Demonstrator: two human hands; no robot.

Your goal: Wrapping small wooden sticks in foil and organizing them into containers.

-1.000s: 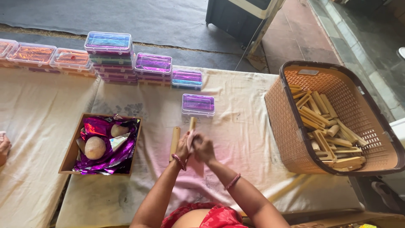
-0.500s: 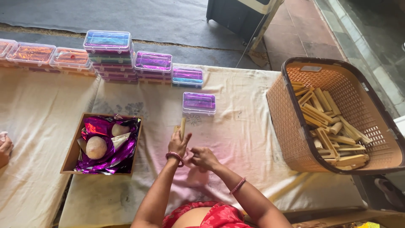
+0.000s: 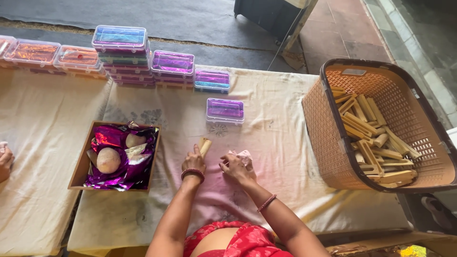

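While left hand (image 3: 193, 162) clasps wooden stick (image 3: 204, 145) flat on cloth, right hand (image 3: 235, 167) bunches small rag (image 3: 244, 156), seemingly wiping.

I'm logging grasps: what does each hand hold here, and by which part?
The left hand grips a short pale wooden stick by its near end. The right hand bunches a pinkish cloth in its fingers.

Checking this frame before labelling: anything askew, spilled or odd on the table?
Nothing spilled or broken. The basket is tipped toward the person, its wooden sticks heaped inside. One purple box sits apart from the stacked boxes. The left hand holds a stick; the right hand holds a cloth.
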